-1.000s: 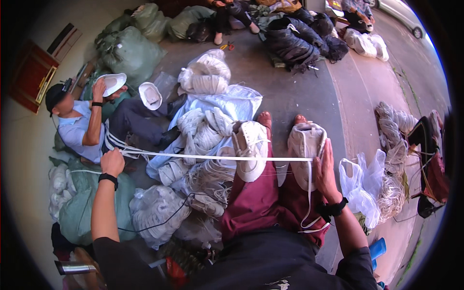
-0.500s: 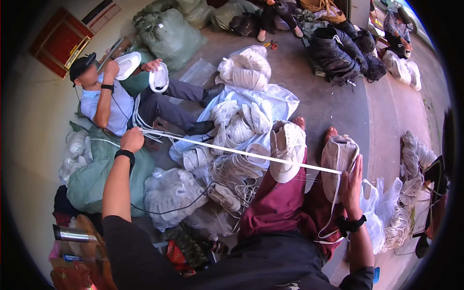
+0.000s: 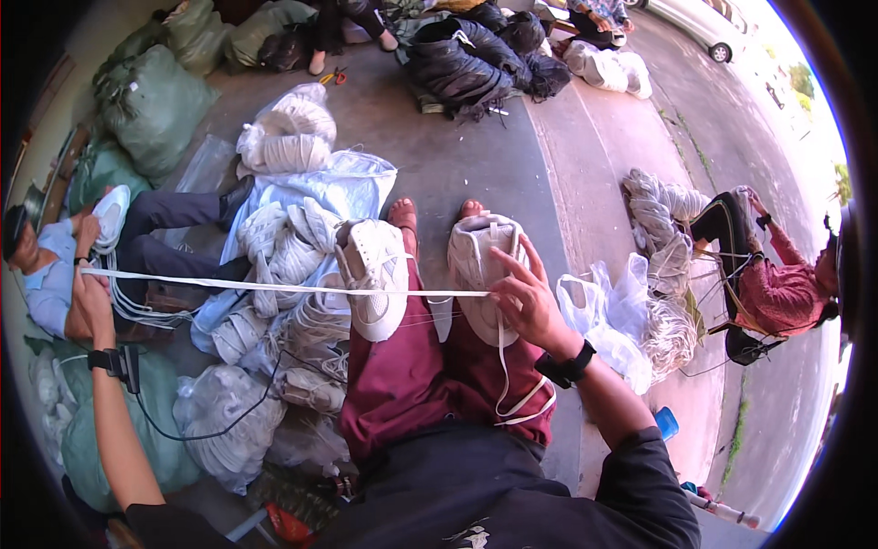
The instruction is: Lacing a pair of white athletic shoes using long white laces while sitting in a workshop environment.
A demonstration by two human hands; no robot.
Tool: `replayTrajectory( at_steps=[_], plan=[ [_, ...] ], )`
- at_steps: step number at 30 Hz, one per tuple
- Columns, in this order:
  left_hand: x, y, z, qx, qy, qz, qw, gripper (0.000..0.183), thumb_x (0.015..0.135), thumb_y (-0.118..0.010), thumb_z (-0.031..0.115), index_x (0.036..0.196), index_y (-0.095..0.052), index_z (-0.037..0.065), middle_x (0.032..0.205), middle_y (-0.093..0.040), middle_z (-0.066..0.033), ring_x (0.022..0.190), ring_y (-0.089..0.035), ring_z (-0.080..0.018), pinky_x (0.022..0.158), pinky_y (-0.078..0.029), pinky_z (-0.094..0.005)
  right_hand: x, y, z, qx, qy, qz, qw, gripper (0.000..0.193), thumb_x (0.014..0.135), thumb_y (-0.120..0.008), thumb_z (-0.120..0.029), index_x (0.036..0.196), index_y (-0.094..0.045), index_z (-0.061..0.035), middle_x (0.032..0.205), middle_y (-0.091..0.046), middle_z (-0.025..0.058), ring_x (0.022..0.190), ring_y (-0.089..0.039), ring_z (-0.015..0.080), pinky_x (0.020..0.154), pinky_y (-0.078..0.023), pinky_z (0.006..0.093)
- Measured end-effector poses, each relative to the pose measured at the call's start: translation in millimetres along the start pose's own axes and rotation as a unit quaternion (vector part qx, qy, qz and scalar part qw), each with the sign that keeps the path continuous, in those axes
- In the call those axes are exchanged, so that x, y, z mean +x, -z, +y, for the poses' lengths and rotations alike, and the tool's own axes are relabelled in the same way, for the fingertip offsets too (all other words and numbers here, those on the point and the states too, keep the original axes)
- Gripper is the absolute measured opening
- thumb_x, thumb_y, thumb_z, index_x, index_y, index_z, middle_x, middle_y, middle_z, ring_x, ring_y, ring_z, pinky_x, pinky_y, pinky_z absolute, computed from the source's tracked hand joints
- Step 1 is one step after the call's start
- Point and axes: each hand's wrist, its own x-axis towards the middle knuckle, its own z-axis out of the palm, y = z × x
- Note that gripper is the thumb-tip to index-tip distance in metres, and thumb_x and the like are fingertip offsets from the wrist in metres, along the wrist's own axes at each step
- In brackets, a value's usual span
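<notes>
A white sneaker (image 3: 482,274) rests on my right leg and a second white sneaker (image 3: 370,297) on my left, both with toes toward me. From the right shoe a flat white shoelace (image 3: 229,285) runs taut across the left shoe to my left hand (image 3: 90,297), whose fingers are closed around it far out to the left. My right hand (image 3: 532,302) is at the right shoe's outer side, fingers spread over its upper. The thumb lies close to where the lace meets the shoe. Another length of lace (image 3: 503,375) hangs from this shoe onto my maroon trousers.
At the left a seated co-worker (image 3: 55,284) holds a white shoe. Bundled white shoe parts (image 3: 288,238) lie left of my legs, green sacks (image 3: 155,110) behind. Plastic bags (image 3: 613,320) and a lace bundle (image 3: 670,339) are at right, near another person (image 3: 777,288).
The view has swung right. My right hand, earlier flat along the shoe's side, now has its fingers spread over the upper. My left hand still holds the stretched lace.
</notes>
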Motion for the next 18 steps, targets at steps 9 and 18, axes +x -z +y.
replayTrajectory(
  at_steps=[9,18],
  plan=[
    [-190,-146,186,-0.236,-0.092,-0.226,0.941,0.039,0.108,-0.039,0.033,0.079,-0.051,0.01,0.061,-0.047,0.0034,0.049,-0.041,-0.0031,0.041,-0.033,-0.0189,4,79,-76,0.183,0.067,-0.131,0.972,0.02,0.095,-0.062,-0.021,0.086,-0.061,-0.0025,0.089,-0.062,0.0131,0.096,-0.061,0.0332,0.087,-0.045,0.0423],
    [-425,-282,253,-0.221,-0.106,-0.482,0.841,0.024,0.103,-0.044,0.02,0.088,-0.049,0.002,0.067,-0.056,-0.0201,0.065,-0.059,-0.038,0.058,-0.042,-0.0464,17,135,-172,0.346,0.265,-0.158,0.886,0.022,0.091,-0.07,-0.025,0.086,-0.061,-0.0057,0.077,-0.054,0.0056,0.07,-0.054,0.0249,0.061,-0.039,0.0363]
  ],
)
